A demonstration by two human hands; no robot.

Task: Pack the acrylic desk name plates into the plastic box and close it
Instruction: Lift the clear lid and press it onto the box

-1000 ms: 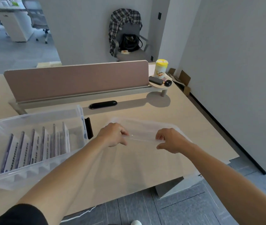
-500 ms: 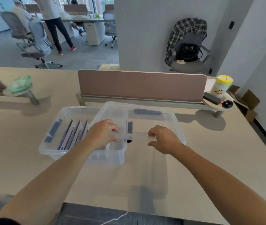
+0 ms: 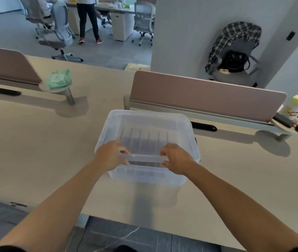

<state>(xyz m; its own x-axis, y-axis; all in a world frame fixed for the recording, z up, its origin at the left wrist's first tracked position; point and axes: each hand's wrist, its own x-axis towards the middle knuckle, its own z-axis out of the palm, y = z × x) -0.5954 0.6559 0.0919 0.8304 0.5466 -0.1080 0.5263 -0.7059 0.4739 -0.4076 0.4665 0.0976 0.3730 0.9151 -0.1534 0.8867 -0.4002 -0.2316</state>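
Clear plastic box (image 3: 145, 176) sits on the beige desk (image 3: 35, 151), w/ its near wall facing the person. Clear lid (image 3: 144, 124) lies over the top of the box; its front lip is pinched at both ends. Left hand (image 3: 111, 156) grips the lip's left end, fingers curled over it, thumb under. Right hand (image 3: 178, 158) does the same at the right end, closed on the lip. Near edge of the lid looks slightly raised off the box rim; can't tell if the far edge is seated.

Name plates (image 3: 144, 140) are inside the box, standing upright in a row, seen as dark vertical strips thru the lid. Blurred, so no exact count.

Behind the box: a pinkish divider panel (image 3: 204, 95) w/ a black slot (image 3: 203, 127) at its base, just to the box's right-rear. Further right of the box, at the panel's end, a small round shelf holds a yellow-lidded tub (image 3: 296, 106). Left-rear of the box, well apart, a second round shelf carries a green pack (image 3: 59, 80). Past the panel, a chair w/ a plaid shirt (image 3: 233, 42) draped on it.
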